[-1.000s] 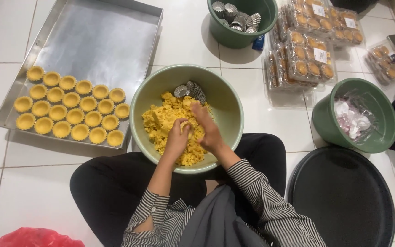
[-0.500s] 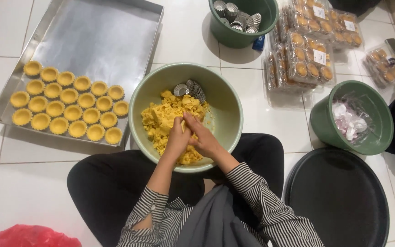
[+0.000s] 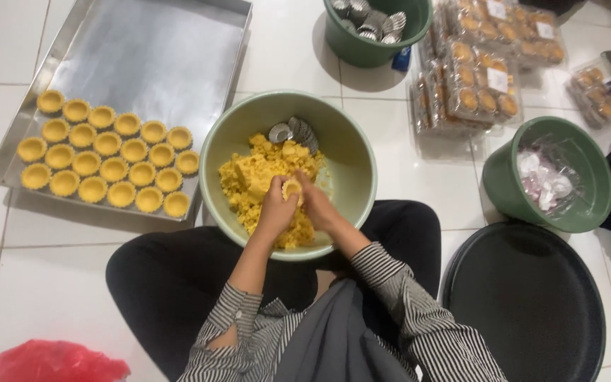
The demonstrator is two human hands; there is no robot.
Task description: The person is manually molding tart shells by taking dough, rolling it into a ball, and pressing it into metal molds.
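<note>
Where both hands were kneading a sec ago, a small tart mould (image 3: 292, 188) now shows; left hand (image 3: 275, 210) fingers clasp it, right hand (image 3: 317, 205) fingers press dough in; over green bowl (image 3: 351, 152) on floor, btwn knees; shaping underway.

Both hands, left (image 3: 275, 210) and right (image 3: 317, 205), meet with fingers curled inward, forearms angled together.

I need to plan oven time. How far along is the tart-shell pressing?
Done: about nineteen lined shells sit in rows on the metal tray. In hand: left hand and right hand press dough into one mould. Left: plenty of yellow dough in the bowl, most of the tray bare.
</note>
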